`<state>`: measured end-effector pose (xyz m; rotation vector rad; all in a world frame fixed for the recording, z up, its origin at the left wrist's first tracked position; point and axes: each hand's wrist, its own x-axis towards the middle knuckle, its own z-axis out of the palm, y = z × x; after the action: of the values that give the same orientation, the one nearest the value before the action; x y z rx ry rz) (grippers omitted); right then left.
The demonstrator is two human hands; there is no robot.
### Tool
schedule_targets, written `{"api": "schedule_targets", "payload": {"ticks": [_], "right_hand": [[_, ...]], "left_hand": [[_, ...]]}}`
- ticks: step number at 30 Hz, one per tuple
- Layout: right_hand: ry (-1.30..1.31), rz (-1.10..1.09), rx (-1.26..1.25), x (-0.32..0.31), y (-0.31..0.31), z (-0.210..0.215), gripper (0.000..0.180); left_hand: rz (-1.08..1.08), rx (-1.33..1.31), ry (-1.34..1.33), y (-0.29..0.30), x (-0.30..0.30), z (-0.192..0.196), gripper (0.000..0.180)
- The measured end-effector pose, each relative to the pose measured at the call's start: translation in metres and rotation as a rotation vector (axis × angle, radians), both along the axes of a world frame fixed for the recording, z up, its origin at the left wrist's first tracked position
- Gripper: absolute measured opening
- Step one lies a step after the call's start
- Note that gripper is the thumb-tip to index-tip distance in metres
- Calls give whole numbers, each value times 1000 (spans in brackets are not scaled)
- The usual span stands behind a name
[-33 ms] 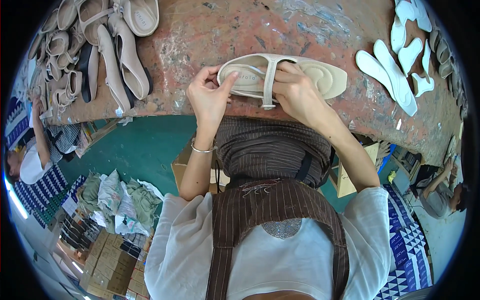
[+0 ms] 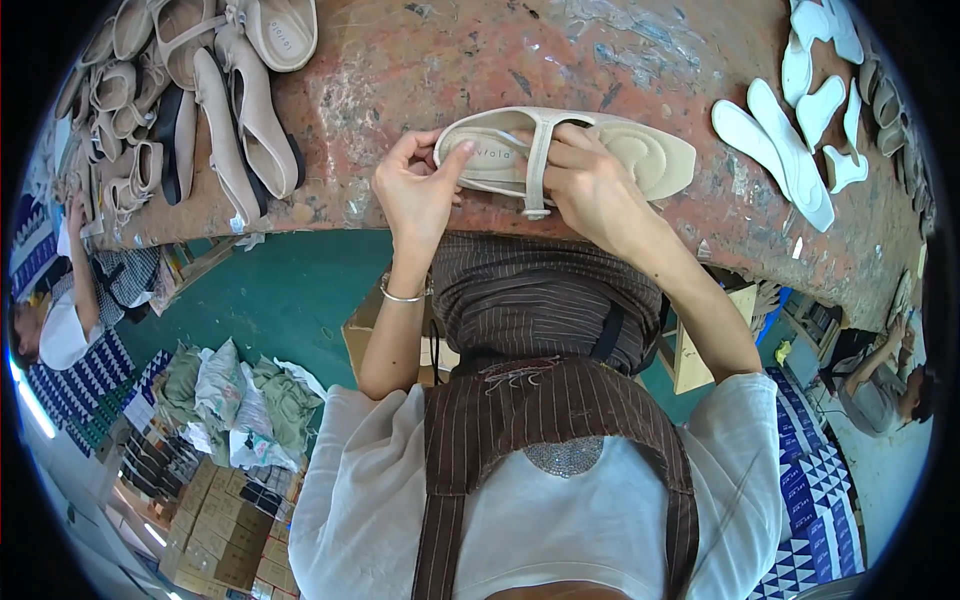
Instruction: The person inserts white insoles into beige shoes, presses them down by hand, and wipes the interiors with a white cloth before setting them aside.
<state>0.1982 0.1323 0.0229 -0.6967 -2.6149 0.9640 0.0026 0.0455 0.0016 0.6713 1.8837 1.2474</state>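
A cream sandal point(image 2: 655, 160) with a square toe lies sideways on the worktable in front of me, its heel to the left. My left hand point(image 2: 415, 190) grips the heel end, thumb inside on the insole point(image 2: 488, 152) and fingers around the outside. A cross strap point(image 2: 538, 165) with a small fastening at its near end spans the middle of the shoe. Beside that strap, my right hand point(image 2: 600, 190) reaches into the sandal with curled fingers. Those fingertips are partly hidden by the strap and the hand itself.
Several beige sandals point(image 2: 265, 130) are crowded at the table's left. Loose pale insoles point(image 2: 775, 145) lie to the right, with more shoes at the far right rim. The worn, glue-stained worktable point(image 2: 400, 70) curves around me. People sit at both sides, and bundled bags point(image 2: 225, 390) rest on the floor.
My right hand's fingers have shifted slightly within the sandal beside the strap. My left hand and the sandal look nearly unmoved.
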Motion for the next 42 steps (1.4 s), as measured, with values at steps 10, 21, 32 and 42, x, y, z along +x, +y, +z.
{"api": "schedule_targets", "payload": {"ticks": [10, 21, 32, 42], "right_hand": [[-134, 119, 253, -15, -19, 9, 38], [-152, -537, 537, 13, 9, 29, 28], [-65, -387, 216, 34, -54, 55, 24], [-195, -509, 443, -6, 6, -6, 27]], "left_hand": [[-40, 8, 353, 6, -5, -13, 14], [-177, -76, 244, -26, 34, 1, 19], [-797, 181, 949, -50, 115, 31, 55], [-847, 119, 990, -44, 123, -4, 48]]}}
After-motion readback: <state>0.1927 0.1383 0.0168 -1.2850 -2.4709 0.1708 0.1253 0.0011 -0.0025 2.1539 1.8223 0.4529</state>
